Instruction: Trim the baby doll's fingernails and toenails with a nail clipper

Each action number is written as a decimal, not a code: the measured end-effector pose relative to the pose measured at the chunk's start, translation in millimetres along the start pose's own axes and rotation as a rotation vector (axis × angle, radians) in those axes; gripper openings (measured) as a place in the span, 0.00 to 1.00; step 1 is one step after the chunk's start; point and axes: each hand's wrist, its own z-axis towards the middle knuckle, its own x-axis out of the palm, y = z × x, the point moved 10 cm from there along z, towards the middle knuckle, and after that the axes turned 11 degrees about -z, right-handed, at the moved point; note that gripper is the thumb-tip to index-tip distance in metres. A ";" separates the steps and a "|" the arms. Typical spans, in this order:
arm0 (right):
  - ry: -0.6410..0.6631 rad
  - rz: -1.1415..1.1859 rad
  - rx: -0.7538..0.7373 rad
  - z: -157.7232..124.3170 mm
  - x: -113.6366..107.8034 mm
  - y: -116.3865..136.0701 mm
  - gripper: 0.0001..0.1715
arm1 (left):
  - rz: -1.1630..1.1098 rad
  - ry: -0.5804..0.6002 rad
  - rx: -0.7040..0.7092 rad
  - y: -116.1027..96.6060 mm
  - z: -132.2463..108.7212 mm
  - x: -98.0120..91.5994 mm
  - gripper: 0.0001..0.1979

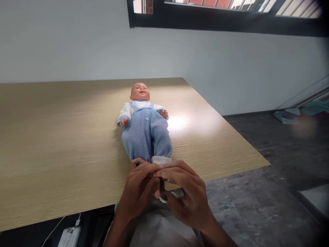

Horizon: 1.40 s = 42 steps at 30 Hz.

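A baby doll [144,130] lies on its back on the table, head away from me, in fuzzy blue overalls and a white top. One leg ends in a white sock [161,160], right above my fingers. My right hand [186,195] is closed on what looks like a small dark doll shoe [162,190] with a pale edge. Close beside it, my left hand [140,188] has its thumb and forefinger bent together at the doll's foot end. Its fingers cover what they pinch. A dark bit by the left fingertips is too small to name.
The pale wooden table [64,144] has its near edge under my wrists and its right edge beyond the doll. Below at left is a white power bank [70,236] with a cable. Grey floor [239,202] lies to the right; a wall and window are behind.
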 end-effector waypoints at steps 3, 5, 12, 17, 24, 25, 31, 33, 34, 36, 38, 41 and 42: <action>-0.066 0.114 0.175 -11.1 -3.5 -23.0 0.15 | 0.004 0.009 -0.040 2.4 -0.5 0.8 0.08; -0.098 0.160 0.232 -18.6 -3.6 -31.4 0.18 | 0.008 0.029 -0.046 2.4 -0.3 2.4 0.09; -0.066 0.073 0.143 -14.4 0.6 -19.4 0.18 | -0.045 0.029 -0.043 2.1 0.6 3.2 0.11; -0.041 0.039 0.110 -8.4 -0.7 -13.4 0.21 | -0.050 0.013 -0.048 1.9 0.8 2.6 0.11; 0.024 -0.013 0.131 0.5 2.0 -11.1 0.17 | -0.084 -0.002 -0.034 2.2 0.6 1.3 0.14; 0.026 -0.026 0.145 2.0 1.6 -11.3 0.15 | -0.082 0.000 -0.041 2.9 0.4 1.6 0.15; 0.056 -0.065 0.104 11.7 3.4 -1.4 0.13 | -0.059 0.003 -0.064 4.1 0.5 2.5 0.16; 0.073 -0.111 0.053 14.9 5.6 4.5 0.14 | -0.064 0.011 -0.056 3.5 0.7 3.2 0.15; 0.080 -0.133 0.038 16.2 6.5 6.3 0.14 | -0.065 0.016 -0.058 3.8 0.8 3.6 0.15; 0.085 -0.164 0.039 18.3 6.9 7.0 0.12 | -0.058 0.025 -0.064 4.8 0.8 4.1 0.14; 0.085 -0.183 0.044 19.5 6.7 7.6 0.11 | -0.047 0.026 -0.060 4.4 1.0 3.8 0.13; 0.092 -0.213 0.008 20.5 8.7 13.3 0.12 | -0.046 0.023 -0.055 3.1 1.4 3.6 0.11; 0.092 -0.223 -0.009 21.0 9.7 16.0 0.11 | -0.048 0.021 -0.057 2.9 1.3 3.7 0.10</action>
